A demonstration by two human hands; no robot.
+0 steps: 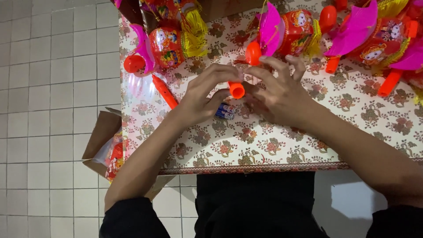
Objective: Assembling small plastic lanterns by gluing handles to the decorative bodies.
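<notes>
The floral-patterned cloth-covered worktop [264,145] lies bare along its near edge; its far edge is crowded with red-and-pink plastic lanterns [286,33], and an orange plastic stick [164,91] lies on its left part.

A small home workshop for festive toys: a table [264,145] under a floral-patterned cloth is crowded along its far edge with bright red, pink and gold toy lanterns [169,44] and loose orange plastic handles [164,91]. An open cardboard box [105,141] of more parts sits on the white tiled floor [53,110] beside it.
</notes>
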